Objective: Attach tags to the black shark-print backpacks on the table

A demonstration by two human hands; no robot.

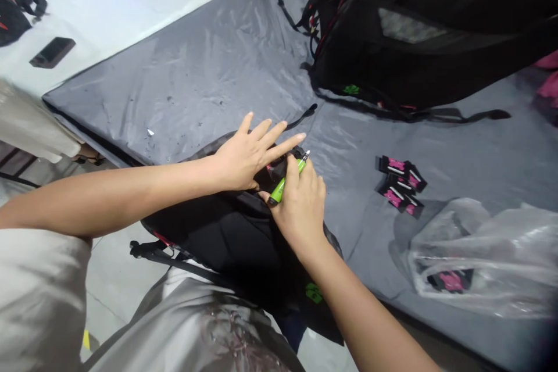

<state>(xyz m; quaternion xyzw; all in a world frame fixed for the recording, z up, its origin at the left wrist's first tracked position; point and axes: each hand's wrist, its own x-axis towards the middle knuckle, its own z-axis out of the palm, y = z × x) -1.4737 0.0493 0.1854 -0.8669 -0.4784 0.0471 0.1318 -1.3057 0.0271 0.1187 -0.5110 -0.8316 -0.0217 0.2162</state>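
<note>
A black backpack [218,232] lies across the near edge of the table, partly over my lap, with a green print low on its right side. My left hand [248,154] rests on its upper part, palm down, fingers stretched out and spread. Just to the right, my right hand [300,200] is wrapped round a green pen [283,183], whose silver tip points up and away from me. The right fingers also touch the bag's fabric. A red detail shows on the bag between the two hands; the part beneath them is hidden.
Another black backpack [418,52] with red trim lies at the back right, its straps trailing on the grey table cover [183,87]. Several black and pink tags [399,183] lie to the right, beside a clear plastic bag [483,261]. A dark box [52,52] sits on the white table at left.
</note>
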